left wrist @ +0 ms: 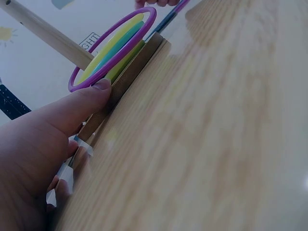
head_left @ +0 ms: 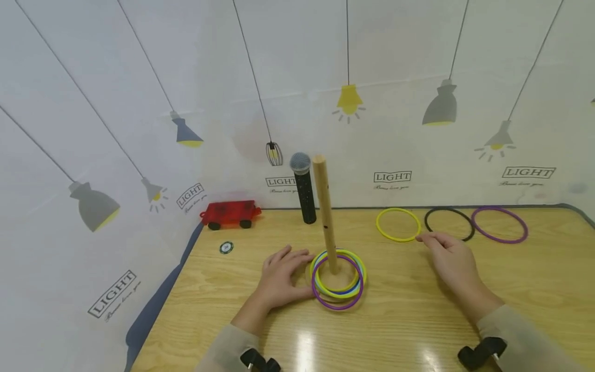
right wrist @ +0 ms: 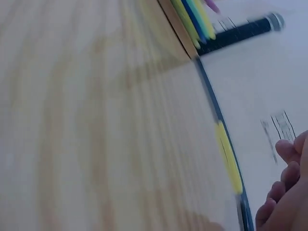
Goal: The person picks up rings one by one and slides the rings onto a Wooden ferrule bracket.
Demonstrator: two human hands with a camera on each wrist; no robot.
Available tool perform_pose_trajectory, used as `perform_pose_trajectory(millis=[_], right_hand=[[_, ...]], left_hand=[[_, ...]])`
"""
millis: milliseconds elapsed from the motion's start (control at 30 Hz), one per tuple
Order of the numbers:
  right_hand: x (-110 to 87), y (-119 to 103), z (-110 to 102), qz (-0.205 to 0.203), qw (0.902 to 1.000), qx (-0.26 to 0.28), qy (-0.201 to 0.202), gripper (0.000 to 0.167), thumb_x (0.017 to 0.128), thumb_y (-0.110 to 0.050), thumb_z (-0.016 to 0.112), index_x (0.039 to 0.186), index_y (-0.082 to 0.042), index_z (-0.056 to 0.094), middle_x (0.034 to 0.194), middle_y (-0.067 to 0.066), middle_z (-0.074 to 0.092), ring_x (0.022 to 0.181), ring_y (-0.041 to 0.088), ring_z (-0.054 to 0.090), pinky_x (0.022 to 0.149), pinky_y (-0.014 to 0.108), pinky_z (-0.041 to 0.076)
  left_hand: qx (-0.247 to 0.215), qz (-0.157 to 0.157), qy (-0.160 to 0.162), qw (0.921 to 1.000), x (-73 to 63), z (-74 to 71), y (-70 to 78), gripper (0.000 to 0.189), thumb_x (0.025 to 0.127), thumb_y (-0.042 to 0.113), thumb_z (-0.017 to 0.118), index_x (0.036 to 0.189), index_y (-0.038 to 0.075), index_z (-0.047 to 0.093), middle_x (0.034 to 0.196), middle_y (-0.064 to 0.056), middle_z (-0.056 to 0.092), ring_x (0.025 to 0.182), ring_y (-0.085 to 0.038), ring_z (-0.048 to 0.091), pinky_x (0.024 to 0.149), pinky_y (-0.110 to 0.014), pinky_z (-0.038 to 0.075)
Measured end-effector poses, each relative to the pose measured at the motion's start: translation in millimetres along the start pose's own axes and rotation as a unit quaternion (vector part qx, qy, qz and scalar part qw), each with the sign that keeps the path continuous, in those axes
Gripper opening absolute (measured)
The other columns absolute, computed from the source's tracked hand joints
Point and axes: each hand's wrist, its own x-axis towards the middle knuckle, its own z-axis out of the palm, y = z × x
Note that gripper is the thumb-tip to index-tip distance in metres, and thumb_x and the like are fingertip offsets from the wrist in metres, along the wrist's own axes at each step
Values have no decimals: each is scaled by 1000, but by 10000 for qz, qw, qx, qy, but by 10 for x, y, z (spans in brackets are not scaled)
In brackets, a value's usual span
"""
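Note:
A wooden peg (head_left: 324,212) stands upright on a wooden base (left wrist: 122,77). Around its foot lie several stacked rings in yellow, green and blue, with a purple ring (head_left: 338,309) tilted on top. My left hand (head_left: 281,279) holds the base from the left side, thumb at the near edge and fingers spread toward the far side. To the right, my right hand (head_left: 453,261) hovers above the table with loosely bent fingers and nothing in them. Its fingertips are close to a yellow ring (head_left: 378,227), apart from it in the right wrist view.
A black ring (head_left: 432,211) and another purple ring (head_left: 525,227) lie at the table's back edge beside the yellow one. Behind the peg a microphone (head_left: 305,196) stands upright. A red toy wagon (head_left: 230,213) and a round chip (head_left: 226,248) are at the left.

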Motion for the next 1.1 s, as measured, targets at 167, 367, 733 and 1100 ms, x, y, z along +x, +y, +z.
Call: perform_pose_trajectory(millis=[167, 367, 733, 1100], right_hand=[[74, 416, -286, -870, 9866, -850, 1089, 32, 108, -31, 60, 114, -11, 83, 114, 12, 76, 99, 15, 62, 81, 28, 44], [179, 769, -670, -1173, 9668, -1401, 1787, 31, 105, -24, 60, 107, -1, 82, 103, 20, 72, 93, 32, 62, 77, 36, 40], [226, 1101, -1083, -143, 9648, -1919, 1793, 51, 109, -35, 49, 127, 7, 70, 103, 28, 64, 110, 49, 56, 96, 55, 43], [189, 1080, -1167, 580, 9614, -2578, 767, 56, 108, -38, 45, 135, 8, 62, 135, 43, 44, 130, 64, 33, 114, 74, 21]], left_hand=[[3, 4, -22, 10000, -10, -6, 0, 80, 81, 66, 83, 149, 31, 64, 160, 7, 53, 157, -37, 30, 120, -64, 19], [-22, 12, -20, 10000, -21, -7, -3, 79, 81, 64, 84, 149, 30, 64, 159, 6, 53, 157, -37, 30, 120, -65, 19], [-6, -19, -45, 10000, -19, 21, -3, 81, 81, 66, 83, 150, 30, 63, 160, 6, 53, 157, -37, 30, 121, -64, 18], [11, -13, -20, 10000, 0, 25, -8, 81, 81, 67, 83, 150, 30, 64, 160, 5, 53, 157, -38, 30, 121, -65, 18]])
